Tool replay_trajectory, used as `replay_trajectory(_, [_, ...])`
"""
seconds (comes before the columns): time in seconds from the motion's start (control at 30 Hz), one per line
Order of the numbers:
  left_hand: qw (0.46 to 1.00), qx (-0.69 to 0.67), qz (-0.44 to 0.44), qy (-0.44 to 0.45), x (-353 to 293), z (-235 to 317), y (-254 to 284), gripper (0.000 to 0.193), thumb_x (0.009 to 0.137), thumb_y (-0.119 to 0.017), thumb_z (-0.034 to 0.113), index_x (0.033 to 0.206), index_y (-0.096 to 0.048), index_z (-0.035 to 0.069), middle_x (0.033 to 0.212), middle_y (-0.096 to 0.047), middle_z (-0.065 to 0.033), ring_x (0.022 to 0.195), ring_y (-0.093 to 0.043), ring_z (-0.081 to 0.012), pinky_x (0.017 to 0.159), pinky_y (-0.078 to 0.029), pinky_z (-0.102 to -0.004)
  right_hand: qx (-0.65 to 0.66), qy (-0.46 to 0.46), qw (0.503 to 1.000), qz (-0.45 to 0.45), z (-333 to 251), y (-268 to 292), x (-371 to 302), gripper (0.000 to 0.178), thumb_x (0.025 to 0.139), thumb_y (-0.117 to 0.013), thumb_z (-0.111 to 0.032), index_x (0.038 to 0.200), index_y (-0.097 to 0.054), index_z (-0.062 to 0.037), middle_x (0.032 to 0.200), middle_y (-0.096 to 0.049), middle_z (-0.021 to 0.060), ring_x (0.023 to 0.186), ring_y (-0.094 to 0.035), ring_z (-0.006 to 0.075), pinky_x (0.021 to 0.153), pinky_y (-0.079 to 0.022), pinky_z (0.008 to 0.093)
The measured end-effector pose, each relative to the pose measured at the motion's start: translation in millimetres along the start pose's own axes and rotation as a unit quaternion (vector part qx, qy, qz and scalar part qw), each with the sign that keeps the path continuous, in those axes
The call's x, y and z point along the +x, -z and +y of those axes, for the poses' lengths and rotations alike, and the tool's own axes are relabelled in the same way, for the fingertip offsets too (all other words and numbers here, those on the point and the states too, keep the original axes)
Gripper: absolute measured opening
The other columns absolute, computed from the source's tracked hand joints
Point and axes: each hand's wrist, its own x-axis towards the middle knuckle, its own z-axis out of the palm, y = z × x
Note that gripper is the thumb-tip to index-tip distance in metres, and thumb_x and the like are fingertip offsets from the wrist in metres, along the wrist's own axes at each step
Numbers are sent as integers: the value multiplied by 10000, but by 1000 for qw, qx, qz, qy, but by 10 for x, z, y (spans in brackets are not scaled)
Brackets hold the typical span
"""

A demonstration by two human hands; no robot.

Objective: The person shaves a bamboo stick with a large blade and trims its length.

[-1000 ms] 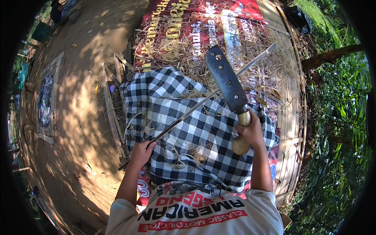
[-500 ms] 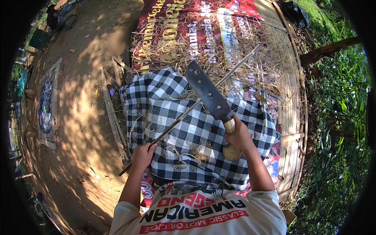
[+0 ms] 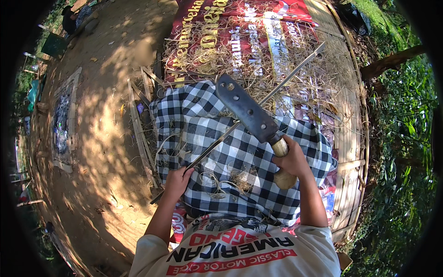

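Note:
My left hand (image 3: 179, 181) is closed round the lower part of a long thin bamboo strip (image 3: 210, 150). The strip slants up and to the right, with a short dark end sticking out below my fist. In my right hand (image 3: 295, 159) is a broad cleaver (image 3: 245, 107), gripped by its pale wooden handle. Its dark blade has several holes and points to the upper left. Blade and strip cross near mid-frame; whether they touch, I cannot tell. Beneath both, a black-and-white checked cloth (image 3: 217, 184) covers my lap, with some loose shavings lying on it.
A red printed banner (image 3: 194, 51), strewn with thin shavings (image 3: 304, 92), lies ahead on a bamboo-slat platform (image 3: 348, 134). Split bamboo pieces (image 3: 140, 134) rest at the left edge. Bare earth (image 3: 106, 138) stretches left; green plants (image 3: 401, 184) grow on the right.
The whole view has shifted slightly, putting the scene further right. The strip's far end reaches further up and right, and the cleaver is tilted a little more to the left. Both grips are unchanged.

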Motion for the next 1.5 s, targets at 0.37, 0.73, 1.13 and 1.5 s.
replay_trajectory(0.37, [1000,-14,9,-6,-43,23,17,312,934,-602,306,844,-652,11,636,-571,-228,617,-574,-426,520,-425,-436,24,-1,1000,2,50,-141,-114,440,613,-698,-20,1032,-568,1,771,-605,101,681,-561,155,650,-491,332])
replay_trajectory(0.73, [1000,-8,13,2,-63,102,-11,295,936,-598,273,852,-642,-7,678,-576,-242,628,-560,-425,542,-430,-418,55,19,998,-9,262,-517,-214,510,629,-710,9,1115,-562,35,803,-657,144,627,-638,202,622,-508,316])
replay_trajectory(1.13, [1000,0,24,-1,-55,71,-31,332,948,-580,310,852,-662,3,661,-581,-239,634,-577,-435,545,-433,-432,73,105,988,-87,374,-778,-465,416,648,-699,11,1037,-555,38,704,-604,69,571,-588,145,542,-478,306])
replay_trajectory(1.5, [997,6,76,-9,-133,151,-59,295,933,-602,279,838,-656,5,665,-583,-233,625,-579,-421,534,-428,-425,249,-50,939,-231,263,-776,-508,479,655,-675,80,1118,-562,40,785,-636,90,583,-616,143,520,-496,282])
